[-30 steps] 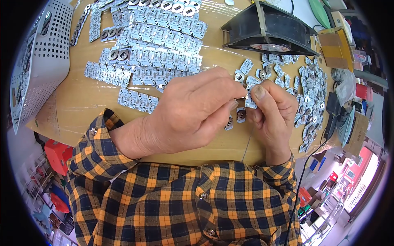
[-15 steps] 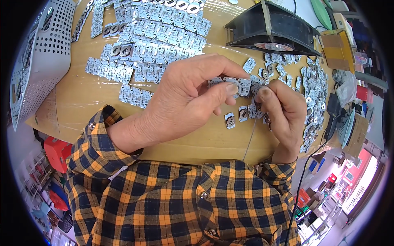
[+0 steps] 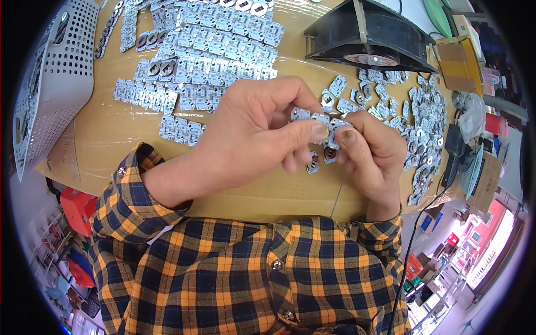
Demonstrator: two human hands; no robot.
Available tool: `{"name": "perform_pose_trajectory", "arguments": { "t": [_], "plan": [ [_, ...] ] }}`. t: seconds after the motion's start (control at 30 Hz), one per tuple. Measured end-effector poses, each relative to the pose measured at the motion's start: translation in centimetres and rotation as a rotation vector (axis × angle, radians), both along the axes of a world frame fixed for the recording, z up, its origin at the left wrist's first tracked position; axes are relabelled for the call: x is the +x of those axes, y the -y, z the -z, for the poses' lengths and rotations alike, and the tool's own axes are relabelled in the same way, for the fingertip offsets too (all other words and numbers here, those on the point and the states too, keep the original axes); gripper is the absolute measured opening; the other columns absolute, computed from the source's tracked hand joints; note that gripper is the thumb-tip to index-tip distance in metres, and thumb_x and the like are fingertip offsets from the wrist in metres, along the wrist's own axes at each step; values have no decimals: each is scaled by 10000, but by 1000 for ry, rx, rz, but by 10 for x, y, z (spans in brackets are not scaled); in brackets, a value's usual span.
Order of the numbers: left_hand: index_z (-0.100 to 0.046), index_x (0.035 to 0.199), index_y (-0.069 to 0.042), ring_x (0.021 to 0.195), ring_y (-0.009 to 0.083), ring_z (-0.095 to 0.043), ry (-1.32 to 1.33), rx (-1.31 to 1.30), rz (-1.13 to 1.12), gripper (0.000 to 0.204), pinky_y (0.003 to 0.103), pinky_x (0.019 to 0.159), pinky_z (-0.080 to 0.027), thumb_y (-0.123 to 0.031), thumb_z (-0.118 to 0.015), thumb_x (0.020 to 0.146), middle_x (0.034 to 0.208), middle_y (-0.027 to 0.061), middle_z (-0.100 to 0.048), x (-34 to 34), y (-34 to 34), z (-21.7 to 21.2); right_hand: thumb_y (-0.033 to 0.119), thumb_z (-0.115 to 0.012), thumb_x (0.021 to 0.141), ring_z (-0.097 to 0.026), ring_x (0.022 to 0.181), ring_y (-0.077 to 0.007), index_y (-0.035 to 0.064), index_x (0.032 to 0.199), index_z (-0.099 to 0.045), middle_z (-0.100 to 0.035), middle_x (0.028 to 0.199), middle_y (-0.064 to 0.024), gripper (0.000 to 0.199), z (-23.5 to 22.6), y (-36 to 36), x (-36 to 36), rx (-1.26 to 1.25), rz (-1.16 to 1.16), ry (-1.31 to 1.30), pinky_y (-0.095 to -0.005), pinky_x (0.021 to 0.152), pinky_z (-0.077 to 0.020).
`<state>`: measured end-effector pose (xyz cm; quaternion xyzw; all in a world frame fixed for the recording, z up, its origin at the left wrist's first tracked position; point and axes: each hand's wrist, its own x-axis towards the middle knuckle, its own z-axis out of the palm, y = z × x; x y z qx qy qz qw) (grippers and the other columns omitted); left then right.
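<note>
I have both hands near the middle of the frame, meeting over a short row of small pale-blue circuit boards [image 3: 320, 118]. The left hand [image 3: 262, 125] pinches that row between thumb and forefinger, its other fingers loosely curled. The right hand [image 3: 371, 151] is more closed, with its thumb pressed flat on the right end and its forefinger bent behind. I judge this to be a two-handed steadying or working of the row's end board; the fingers hide exactly what is happening at the joint. From this grip, I'd say any further move calls for a firm left pinch and fine, light pressure from the right thumb.

The boards are thin, flat and near-rectangular, with notched edges and dark specks. Just below the fingers lies a board with a round, dark metallic part [image 3: 312, 163]. More boards lie in neat overlapping rows [image 3: 229, 47] at upper left, and in a loose jumble [image 3: 424, 128] at right. The tan tabletop [image 3: 251, 204] has a glossy, film-like sheen. At far left I see a rigid white plastic basket [image 3: 67, 92] with round perforations; at upper right, a hard black wedge-shaped casing [image 3: 374, 36].
</note>
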<state>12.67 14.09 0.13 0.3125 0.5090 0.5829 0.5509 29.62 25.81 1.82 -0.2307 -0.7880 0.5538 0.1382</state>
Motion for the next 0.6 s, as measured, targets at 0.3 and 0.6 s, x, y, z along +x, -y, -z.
{"name": "perform_pose_trajectory", "arguments": {
  "t": [0.3,0.6],
  "plan": [
    [-600,1019,48,651,107,-658,210,44,62,137,208,498,-521,-62,-600,936,794,94,-665,-6,0,2,198,-508,996,-378,432,-14,18,786,-568,-523,577,7,284,4,3,-5,-851,111,-155,-183,406,-276],
    [-618,1054,46,711,135,-676,-653,341,-84,190,216,602,-532,63,-618,865,836,92,-664,1,4,6,190,-508,997,-342,406,-34,32,766,-496,-469,551,-4,280,6,5,-5,-464,152,-45,-197,392,-285]
  ]
}}
